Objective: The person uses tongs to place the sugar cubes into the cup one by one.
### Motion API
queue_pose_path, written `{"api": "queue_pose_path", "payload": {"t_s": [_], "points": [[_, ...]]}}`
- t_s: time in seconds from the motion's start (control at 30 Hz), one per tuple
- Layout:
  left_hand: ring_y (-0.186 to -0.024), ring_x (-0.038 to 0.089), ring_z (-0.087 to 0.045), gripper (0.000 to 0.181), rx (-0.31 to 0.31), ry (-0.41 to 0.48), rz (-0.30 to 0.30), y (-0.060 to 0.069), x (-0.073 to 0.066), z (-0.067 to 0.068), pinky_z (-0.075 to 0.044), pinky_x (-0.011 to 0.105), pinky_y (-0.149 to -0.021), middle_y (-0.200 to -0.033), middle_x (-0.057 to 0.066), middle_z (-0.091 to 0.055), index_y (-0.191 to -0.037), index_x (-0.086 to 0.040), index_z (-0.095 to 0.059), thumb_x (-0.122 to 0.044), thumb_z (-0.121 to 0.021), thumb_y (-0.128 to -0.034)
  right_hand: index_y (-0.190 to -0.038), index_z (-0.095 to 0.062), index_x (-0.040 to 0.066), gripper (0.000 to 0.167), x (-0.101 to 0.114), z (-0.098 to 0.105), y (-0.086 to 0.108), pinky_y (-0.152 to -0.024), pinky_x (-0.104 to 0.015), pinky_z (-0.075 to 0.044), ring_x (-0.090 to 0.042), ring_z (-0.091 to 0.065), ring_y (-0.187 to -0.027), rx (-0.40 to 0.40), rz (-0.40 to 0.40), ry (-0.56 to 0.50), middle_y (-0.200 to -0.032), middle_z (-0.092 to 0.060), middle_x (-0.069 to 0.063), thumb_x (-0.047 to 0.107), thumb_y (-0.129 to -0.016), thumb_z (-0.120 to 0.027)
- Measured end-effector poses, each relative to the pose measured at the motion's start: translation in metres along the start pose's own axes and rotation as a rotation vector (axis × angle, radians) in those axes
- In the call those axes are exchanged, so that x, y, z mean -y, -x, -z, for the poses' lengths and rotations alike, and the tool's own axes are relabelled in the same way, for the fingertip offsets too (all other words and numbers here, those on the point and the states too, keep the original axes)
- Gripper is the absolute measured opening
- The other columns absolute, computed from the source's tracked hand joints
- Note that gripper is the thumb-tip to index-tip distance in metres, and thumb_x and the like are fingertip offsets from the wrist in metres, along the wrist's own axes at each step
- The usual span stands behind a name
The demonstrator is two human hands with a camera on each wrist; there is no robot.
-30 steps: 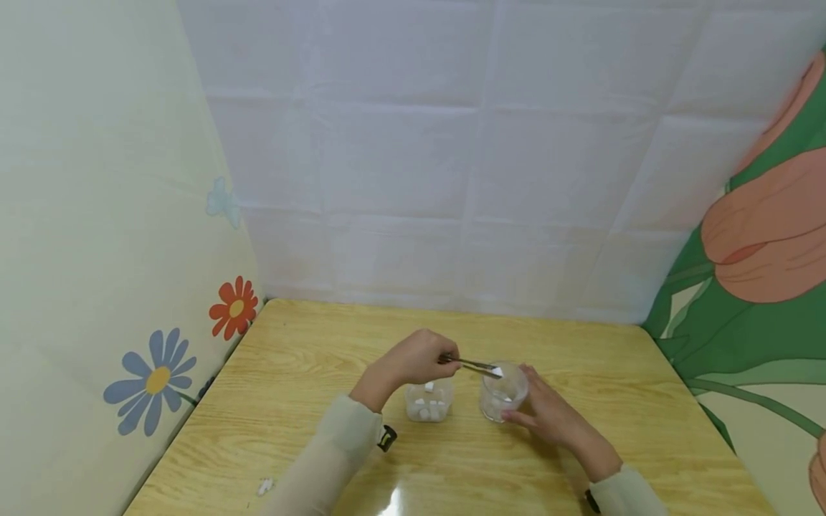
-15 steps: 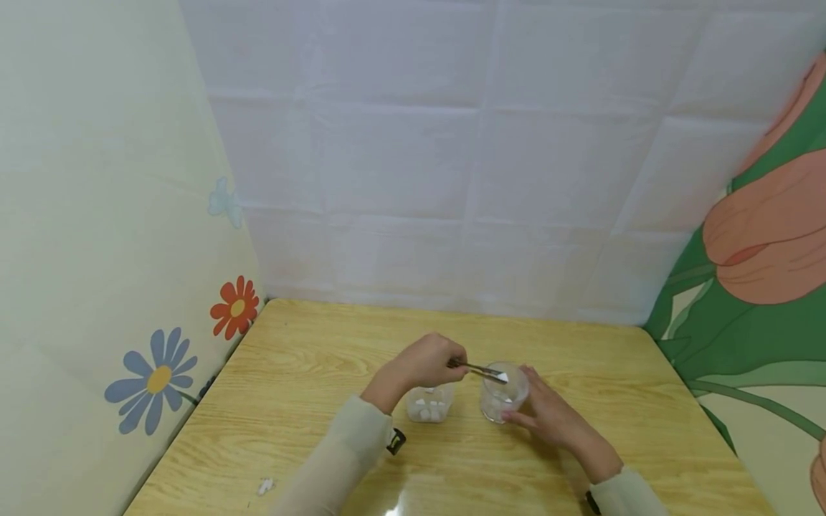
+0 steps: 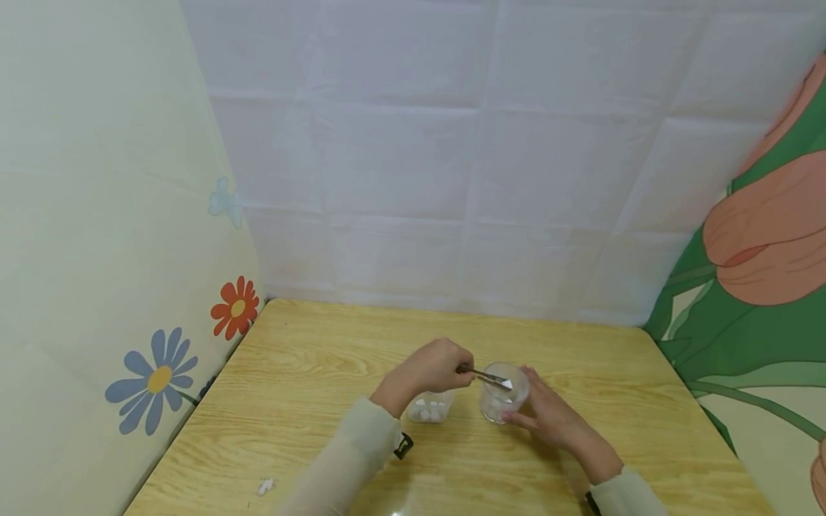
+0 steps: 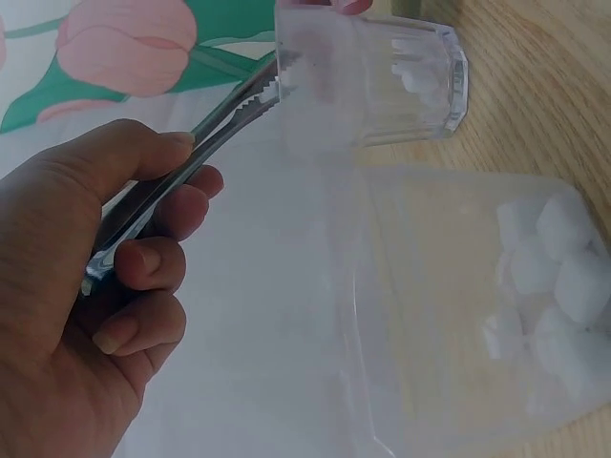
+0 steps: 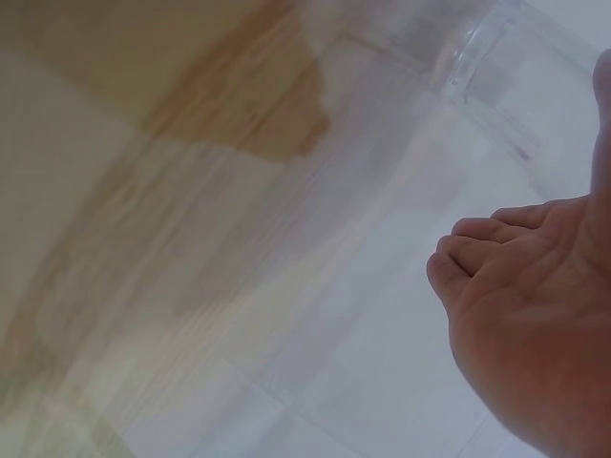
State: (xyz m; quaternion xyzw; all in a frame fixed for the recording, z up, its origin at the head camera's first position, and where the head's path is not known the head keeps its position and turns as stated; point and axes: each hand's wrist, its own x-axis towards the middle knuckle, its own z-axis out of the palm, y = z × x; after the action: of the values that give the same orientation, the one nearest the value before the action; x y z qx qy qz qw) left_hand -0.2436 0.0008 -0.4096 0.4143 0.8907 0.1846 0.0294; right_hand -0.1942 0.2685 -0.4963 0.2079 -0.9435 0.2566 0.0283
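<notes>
My left hand (image 3: 426,371) holds metal tongs (image 4: 196,157) with toothed tips, the thumb on one side and curled fingers on the other. At the tips sits a small white piece (image 3: 507,385), inside the mouth of a clear glass (image 3: 492,410). Several white pieces (image 4: 420,81) lie at the bottom of that glass. My right hand (image 3: 548,408) steadies the glass from the right, its thumb in front and its fingers behind. Beside the glass, partly under my left hand, stands a clear plastic container (image 4: 415,324) with several white lumps (image 4: 563,258) in it.
The wooden table (image 3: 335,344) meets a white cloth backdrop (image 3: 400,179) at the far edge. A small white object (image 3: 266,486) lies near the table's front left. Flower-printed cloths hang at both sides.
My left hand has moved right and slightly toward me, bringing the tongs with the white piece lower into the glass mouth. The right hand and the glass have stayed in place.
</notes>
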Motion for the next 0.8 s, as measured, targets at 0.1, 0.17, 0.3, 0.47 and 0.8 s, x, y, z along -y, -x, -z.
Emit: {"api": "queue_pose_path", "payload": {"t_s": [0.1, 0.17, 0.3, 0.47, 0.8], "points": [[-0.055, 0.001, -0.044, 0.017, 0.006, -0.001, -0.002, -0.0009, -0.0014, 0.0000, -0.038, 0.017, -0.055, -0.068, -0.014, -0.057, -0.085, -0.020, -0.070, -0.022, -0.063, -0.1005, -0.151, -0.038, -0.003, 0.086, 0.0000, 0.0001, -0.0002, -0.110, -0.069, -0.026, -0.055, -0.027, -0.144, 0.004, -0.002, 0.003, -0.154, -0.033, -0.035, 0.047, -0.090, -0.073], [-0.055, 0.001, -0.044, 0.017, 0.007, 0.002, -0.005, -0.0015, -0.0020, -0.0004, -0.038, 0.017, -0.055, -0.068, -0.014, -0.058, -0.085, -0.019, -0.070, -0.022, -0.063, -0.1005, -0.151, -0.038, -0.003, 0.086, -0.0001, 0.0001, -0.0003, -0.111, -0.069, -0.026, -0.055, -0.027, -0.144, 0.006, -0.003, 0.003, -0.154, -0.033, -0.035, 0.047, -0.090, -0.073], [-0.054, 0.002, -0.042, 0.019, 0.012, 0.002, -0.004, -0.0032, -0.0032, -0.0022, -0.036, 0.017, -0.054, -0.066, -0.013, -0.056, -0.083, -0.020, -0.068, -0.023, -0.063, -0.1009, -0.150, -0.039, -0.004, 0.086, 0.0002, 0.0001, -0.0005, -0.111, -0.068, -0.027, -0.055, -0.028, -0.143, 0.003, 0.002, 0.008, -0.153, -0.034, -0.036, 0.046, -0.090, -0.073], [-0.053, 0.001, -0.040, 0.022, 0.005, -0.020, -0.010, -0.0063, -0.0038, -0.0052, -0.034, 0.017, -0.052, -0.063, -0.012, -0.052, -0.079, -0.020, -0.065, -0.024, -0.064, -0.1002, -0.150, -0.040, -0.003, 0.084, 0.0004, 0.0006, -0.0005, -0.110, -0.068, -0.027, -0.056, -0.028, -0.143, -0.008, 0.012, 0.006, -0.153, -0.035, -0.035, 0.045, -0.090, -0.074], [-0.053, 0.001, -0.041, 0.022, 0.015, -0.031, 0.008, -0.0098, -0.0049, -0.0081, -0.036, 0.017, -0.053, -0.063, -0.012, -0.054, -0.078, -0.020, -0.065, -0.024, -0.065, -0.0996, -0.150, -0.041, 0.000, 0.082, -0.0005, 0.0009, -0.0003, -0.110, -0.069, -0.026, -0.055, -0.028, -0.143, -0.006, 0.012, -0.009, -0.153, -0.037, -0.032, 0.045, -0.089, -0.075]]}}
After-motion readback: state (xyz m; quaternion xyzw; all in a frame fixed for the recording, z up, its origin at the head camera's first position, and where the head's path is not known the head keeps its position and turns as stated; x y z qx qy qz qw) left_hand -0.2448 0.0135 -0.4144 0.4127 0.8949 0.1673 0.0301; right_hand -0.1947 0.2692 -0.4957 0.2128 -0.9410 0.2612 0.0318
